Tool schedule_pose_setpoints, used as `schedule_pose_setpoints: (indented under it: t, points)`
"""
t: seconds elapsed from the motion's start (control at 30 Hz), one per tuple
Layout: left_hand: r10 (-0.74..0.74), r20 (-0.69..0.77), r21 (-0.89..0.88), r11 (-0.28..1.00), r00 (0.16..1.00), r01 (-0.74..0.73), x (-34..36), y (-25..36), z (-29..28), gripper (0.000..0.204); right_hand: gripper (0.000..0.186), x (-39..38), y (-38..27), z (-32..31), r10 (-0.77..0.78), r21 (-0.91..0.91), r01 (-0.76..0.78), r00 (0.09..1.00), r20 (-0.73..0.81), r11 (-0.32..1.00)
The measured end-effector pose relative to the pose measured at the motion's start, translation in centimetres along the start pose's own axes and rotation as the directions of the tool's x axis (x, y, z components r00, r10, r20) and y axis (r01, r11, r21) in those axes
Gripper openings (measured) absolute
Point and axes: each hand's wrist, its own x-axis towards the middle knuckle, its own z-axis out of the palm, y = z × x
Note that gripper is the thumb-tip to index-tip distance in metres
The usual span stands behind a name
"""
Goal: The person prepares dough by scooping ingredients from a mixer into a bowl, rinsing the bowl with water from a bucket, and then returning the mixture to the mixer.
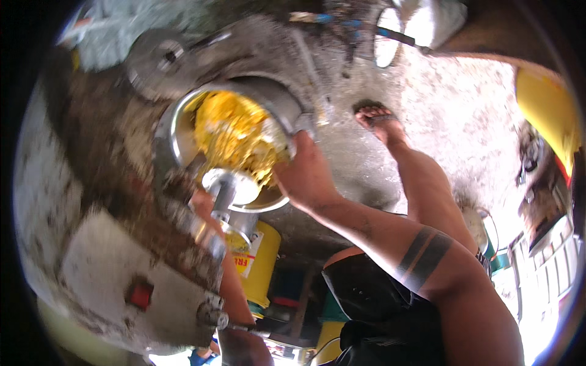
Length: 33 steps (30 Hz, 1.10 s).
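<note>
A large steel bowl (pixel 181 116) holds a yellow, lumpy mixture (pixel 229 125), with a round white disc (pixel 244 190) and metal shaft (pixel 224 198) at its lower side. My right hand (pixel 305 171) grips the bowl's right rim; some fingertips are hidden. My left hand (pixel 196 198) is behind the machine's metal fittings at the bowl's lower left, its fingers too obscured to read. A pale, stained machine housing (pixel 104 256) with a red switch (pixel 140 294) fills the lower left.
A round metal plate (pixel 149 70) lies above the bowl. Yellow containers (pixel 262 268) sit below. My sandalled foot (pixel 378 119) rests on the stained concrete floor (pixel 458 116). A ringed metal object (pixel 386 39) is at top. A yellow object (pixel 543 113) stands at the right edge.
</note>
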Motion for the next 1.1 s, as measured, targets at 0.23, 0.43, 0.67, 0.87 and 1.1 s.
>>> schedule_pose_setpoints:
  t: [0.23,0.43,0.67,0.87,1.1]
  points:
    - [-0.025,-0.051,-0.042,0.999,0.998,0.023,0.7,0.2,1.8,0.034,0.054,1.2,-4.2,1.9,-0.724,-0.451,0.587,0.646,-0.241,0.673]
    - [0.032,-0.103,-0.126,0.991,0.994,-0.045,5.1,-1.3,4.1,0.034,0.042,2.0,-7.0,5.0,-0.581,-0.705,0.684,0.655,0.482,0.185]
    - [-0.058,-0.615,-0.141,0.989,0.786,-0.037,1.9,5.3,6.7,0.028,0.022,8.4,-5.3,5.1,-0.439,-0.523,0.635,0.303,0.846,-0.569]
    - [-0.233,-0.423,-0.299,0.948,0.876,0.108,-2.5,7.6,3.1,0.028,0.035,0.0,-4.8,7.2,-0.567,-0.643,0.760,0.572,0.593,0.095]
    - [-0.611,-0.067,-0.693,0.597,0.789,0.404,-5.3,12.7,2.7,0.045,0.045,4.8,-5.0,6.3,-0.584,-0.415,0.881,0.464,0.666,0.226]
